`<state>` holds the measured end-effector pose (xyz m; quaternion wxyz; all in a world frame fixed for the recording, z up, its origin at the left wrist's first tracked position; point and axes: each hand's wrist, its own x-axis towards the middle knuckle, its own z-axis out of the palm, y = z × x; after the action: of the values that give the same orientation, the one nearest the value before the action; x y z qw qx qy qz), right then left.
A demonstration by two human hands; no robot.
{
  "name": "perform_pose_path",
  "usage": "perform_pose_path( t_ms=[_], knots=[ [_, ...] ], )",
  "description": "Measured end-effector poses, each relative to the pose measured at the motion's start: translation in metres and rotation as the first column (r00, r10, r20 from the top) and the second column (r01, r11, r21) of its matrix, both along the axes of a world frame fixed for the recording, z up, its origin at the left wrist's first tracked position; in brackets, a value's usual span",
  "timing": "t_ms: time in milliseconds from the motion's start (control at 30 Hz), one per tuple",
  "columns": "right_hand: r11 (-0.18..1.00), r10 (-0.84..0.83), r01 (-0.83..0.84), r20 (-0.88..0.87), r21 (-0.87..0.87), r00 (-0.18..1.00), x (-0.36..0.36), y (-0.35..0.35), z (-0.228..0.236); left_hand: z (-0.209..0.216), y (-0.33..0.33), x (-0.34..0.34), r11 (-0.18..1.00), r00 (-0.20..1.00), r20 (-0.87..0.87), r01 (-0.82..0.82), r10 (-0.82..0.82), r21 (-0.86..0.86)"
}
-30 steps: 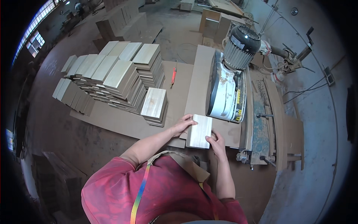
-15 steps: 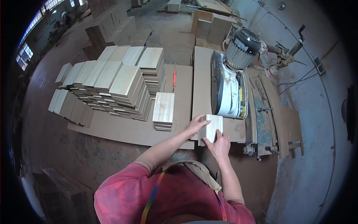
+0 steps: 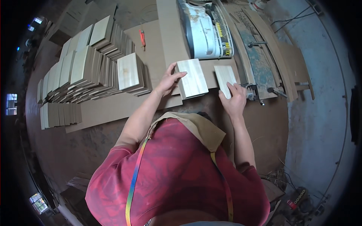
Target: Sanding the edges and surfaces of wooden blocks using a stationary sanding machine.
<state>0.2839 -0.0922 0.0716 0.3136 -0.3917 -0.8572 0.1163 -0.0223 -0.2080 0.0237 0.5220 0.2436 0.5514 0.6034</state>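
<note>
My left hand [image 3: 168, 82] is closed on the left side of a short stack of pale wooden boards [image 3: 193, 77], its thumb resting on the top face. The stack sits at the near edge of the cardboard-covered bench. To its right, my right hand [image 3: 234, 98] grips a single wooden board [image 3: 223, 76] by its near end, with a gap between that board and the stack. The board appears tilted; whether it touches the bench I cannot tell.
Beyond my hands is a white and black machine [image 3: 207, 34]. Large piles of boards [image 3: 79, 64] fill the left, with a smaller stack [image 3: 128, 71] closer to me. A red tool [image 3: 142, 37] lies on cardboard [image 3: 152, 52]. Metal handles [image 3: 257, 44] project at right.
My right hand has moved right, with a single board now apart from the stack. My left hand stays on the stack. The view has tilted downward.
</note>
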Motion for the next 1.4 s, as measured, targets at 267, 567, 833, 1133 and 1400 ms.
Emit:
perform_pose_path(
  t_ms=[267,567,833,1133,1400],
  knots=[
    [0.963,-0.120,0.089,0.110,0.256,0.987,-0.013,0.021,-0.087,0.004,-0.011,0.013,0.998,0.998,0.033,-0.047,0.049,-0.050],
    [0.954,-0.146,0.097,0.155,0.284,0.977,-0.050,0.052,-0.097,0.023,-0.023,0.010,1.000,0.997,0.074,0.004,-0.004,-0.004],
    [0.986,0.162,-0.165,-0.235,0.006,0.958,-0.060,0.031,-0.014,0.021,0.009,0.041,0.984,0.980,0.086,-0.177,0.177,-0.014],
    [0.986,0.117,-0.114,-0.021,0.122,0.993,-0.037,-0.025,0.020,0.020,0.018,0.049,0.986,0.980,0.111,-0.167,0.166,-0.001],
    [0.983,-0.142,0.120,0.169,0.138,0.975,0.002,0.025,-0.079,0.027,0.002,0.025,0.999,0.988,0.156,-0.028,0.021,0.041]
  ],
)
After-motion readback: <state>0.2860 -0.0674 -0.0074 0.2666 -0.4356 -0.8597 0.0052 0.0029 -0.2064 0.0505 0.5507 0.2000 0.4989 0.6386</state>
